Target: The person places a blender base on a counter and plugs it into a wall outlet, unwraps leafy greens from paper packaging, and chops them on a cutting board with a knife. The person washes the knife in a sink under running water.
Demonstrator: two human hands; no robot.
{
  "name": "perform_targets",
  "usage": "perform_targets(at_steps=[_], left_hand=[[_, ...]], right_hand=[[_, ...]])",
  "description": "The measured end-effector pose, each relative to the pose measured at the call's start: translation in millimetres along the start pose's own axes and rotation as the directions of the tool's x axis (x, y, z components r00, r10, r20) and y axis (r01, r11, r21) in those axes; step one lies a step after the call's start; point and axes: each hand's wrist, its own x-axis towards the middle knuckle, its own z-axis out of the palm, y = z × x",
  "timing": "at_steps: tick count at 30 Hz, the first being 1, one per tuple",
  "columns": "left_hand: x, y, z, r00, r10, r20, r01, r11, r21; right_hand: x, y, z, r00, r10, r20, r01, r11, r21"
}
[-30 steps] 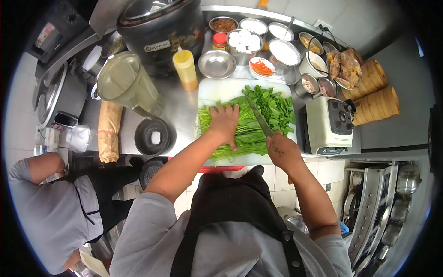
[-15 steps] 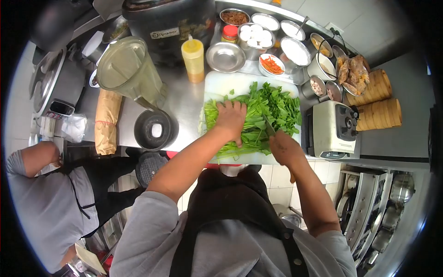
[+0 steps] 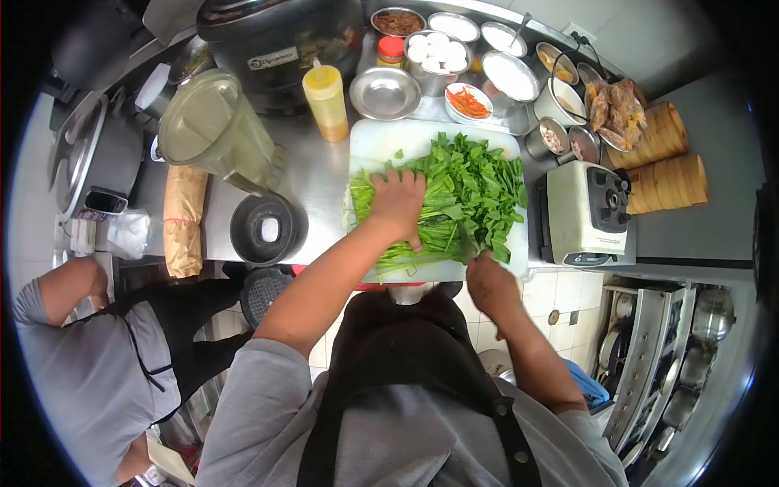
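Note:
A heap of leafy greens (image 3: 479,183) covers much of the white cutting board (image 3: 375,136), with stems toward the left and loose leaves on the right. My left hand (image 3: 398,207) grips the stem side from above, fingers spread over the bunch and thumb toward me. In my right hand (image 3: 493,286), a knife (image 3: 468,243) is held by its handle, fingers wrapped round it. Its blade meets the greens near the board's front edge, right of my left hand. Part of the blade is hard to make out among the leaves.
Behind the board stand a steel plate (image 3: 385,93), a bowl of eggs (image 3: 438,55) and a bowl of orange strips (image 3: 469,102). A blender base (image 3: 580,211) is at right; a blender jug (image 3: 215,134), squeeze bottle (image 3: 326,101) and black bowl (image 3: 268,231) are at left. Another person (image 3: 97,365) stands at left.
My right hand and the knife have come slightly toward me and left. My left hand keeps its place on the greens. The whole view has shifted a little.

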Motion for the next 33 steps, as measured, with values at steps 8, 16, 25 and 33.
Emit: perform_targets(at_steps=[8, 16, 25, 33], left_hand=[[-1, 2, -10, 0.999, 0.007, 0.041, -0.005, 1.0, -0.031], [-5, 8, -16, 0.984, -0.137, 0.11, 0.146, 0.986, -0.076], [-7, -20, -23, 0.988, -0.017, 0.153, 0.029, 0.997, -0.076], [-11, -16, -7, 0.999, -0.022, 0.037, 0.024, 0.999, -0.042]], right_hand=[[26, 11, 39, 0.984, 0.032, -0.178, -0.019, 0.997, 0.073], [29, 20, -7, 0.966, -0.017, -0.256, 0.043, 0.995, 0.095], [-12, -24, -77, 0.972, -0.115, -0.203, 0.129, 0.99, 0.058], [33, -36, -29, 0.939, -0.297, -0.173, 0.293, 0.955, -0.052]])
